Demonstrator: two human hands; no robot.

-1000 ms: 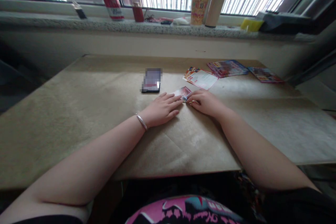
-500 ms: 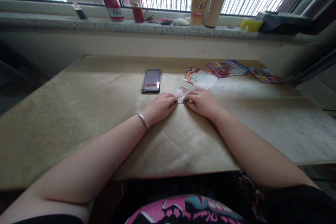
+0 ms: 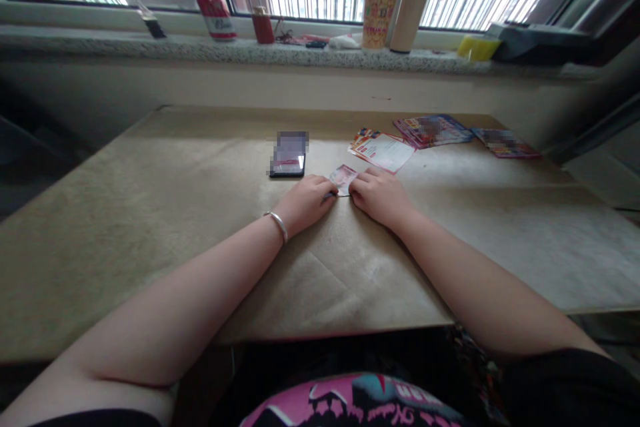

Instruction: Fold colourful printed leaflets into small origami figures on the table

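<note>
A small piece of printed paper, pale pink and white, lies flat on the table between my two hands. My left hand has its fingers closed on the paper's left near corner, with a silver bangle on that wrist. On the right near corner, the curled fingers of my right hand grip the same paper; their tips are partly hidden. Just beyond my left hand rests a phone with a blurred screen. Beyond my right hand, a white sheet lies over several orange-printed papers.
Colourful printed leaflets lie at the back right of the table, with another small stack farther right. Along the stone windowsill stand a red can, a red bottle, a patterned cup and a yellow item.
The fingers of my right hand have curled further in at the paper's near corner. My left hand has shifted very slightly. The paper stays in nearly the same place.
</note>
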